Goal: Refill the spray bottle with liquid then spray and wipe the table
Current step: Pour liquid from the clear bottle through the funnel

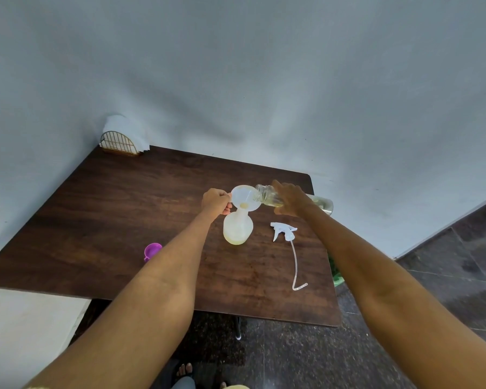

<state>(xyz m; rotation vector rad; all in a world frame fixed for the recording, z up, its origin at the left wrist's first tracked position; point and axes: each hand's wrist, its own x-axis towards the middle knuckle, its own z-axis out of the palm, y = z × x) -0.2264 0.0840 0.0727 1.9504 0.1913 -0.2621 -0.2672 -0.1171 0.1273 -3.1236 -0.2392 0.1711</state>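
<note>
A translucent spray bottle (237,228) stands upright on the dark wooden table (124,209), with a little yellowish liquid at its bottom. A white funnel (243,197) sits in its neck. My left hand (215,202) pinches the funnel's rim at its left side. My right hand (291,199) grips a clear refill bottle (267,193), tipped on its side with its open mouth over the funnel; pale yellow liquid lies inside it. The white trigger sprayer head (282,231) with its long dip tube lies on the table to the right of the spray bottle.
A purple cap (152,251) lies on the table left of my left forearm. A wire napkin holder (119,143) with white napkins stands at the far left corner against the wall. The table's right edge runs beside a dark tiled floor (446,276).
</note>
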